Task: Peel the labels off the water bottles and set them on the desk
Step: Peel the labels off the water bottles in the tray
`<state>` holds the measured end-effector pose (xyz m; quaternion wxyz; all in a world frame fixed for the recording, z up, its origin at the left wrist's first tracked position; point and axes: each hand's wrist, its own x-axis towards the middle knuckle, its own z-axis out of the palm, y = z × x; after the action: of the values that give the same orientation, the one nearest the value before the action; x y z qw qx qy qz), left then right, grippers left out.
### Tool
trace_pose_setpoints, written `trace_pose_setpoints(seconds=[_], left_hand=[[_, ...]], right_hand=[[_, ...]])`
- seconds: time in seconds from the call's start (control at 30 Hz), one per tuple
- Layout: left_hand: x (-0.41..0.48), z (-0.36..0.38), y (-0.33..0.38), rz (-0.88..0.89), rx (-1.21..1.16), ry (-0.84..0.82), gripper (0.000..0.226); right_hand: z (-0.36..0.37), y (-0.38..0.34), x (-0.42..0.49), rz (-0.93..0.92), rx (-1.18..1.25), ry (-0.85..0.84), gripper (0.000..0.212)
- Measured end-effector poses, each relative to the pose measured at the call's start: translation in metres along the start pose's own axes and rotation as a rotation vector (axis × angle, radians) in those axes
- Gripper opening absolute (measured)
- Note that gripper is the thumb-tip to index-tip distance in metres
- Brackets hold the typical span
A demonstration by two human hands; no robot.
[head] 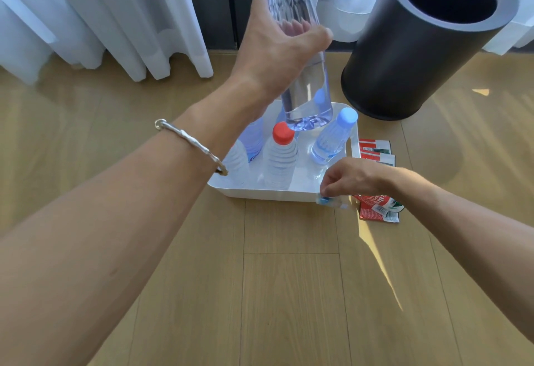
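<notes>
My left hand (pixel 277 44) grips a tall clear water bottle (pixel 306 91) with no label around its middle, holding it upright above the white tray (pixel 260 193). In the tray stand a red-capped bottle (pixel 281 157), a blue-capped bottle (pixel 335 137) and others partly hidden behind my arm. My right hand (pixel 349 177) pinches a thin bluish label (pixel 332 202) at the tray's near right corner, just above the wooden surface. Red peeled labels (pixel 378 208) lie beside it, with more red labels (pixel 375 148) further back.
A black cylindrical bin (pixel 419 47) stands at the back right, close to the tray. White curtains (pixel 101 18) hang along the back. The light wooden surface (pixel 260 293) stretches in front of the tray.
</notes>
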<state>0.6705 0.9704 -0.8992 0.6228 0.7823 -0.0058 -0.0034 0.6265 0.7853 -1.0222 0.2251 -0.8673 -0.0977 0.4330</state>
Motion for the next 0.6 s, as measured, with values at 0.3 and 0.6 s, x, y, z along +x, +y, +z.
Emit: trace_pose_setpoints(seconds=[0.3,0.6], left_hand=[[-0.007,-0.002,-0.001,0.004,-0.003,-0.007,0.073],[-0.017,-0.004,-0.006,0.043,0.045,-0.051,0.074]], right_hand=[[0.015,-0.005,0.005,-0.040,-0.233,0.158,0.007],[-0.025,-0.032,-0.010,-0.084,-0.061,0.168,0.018]])
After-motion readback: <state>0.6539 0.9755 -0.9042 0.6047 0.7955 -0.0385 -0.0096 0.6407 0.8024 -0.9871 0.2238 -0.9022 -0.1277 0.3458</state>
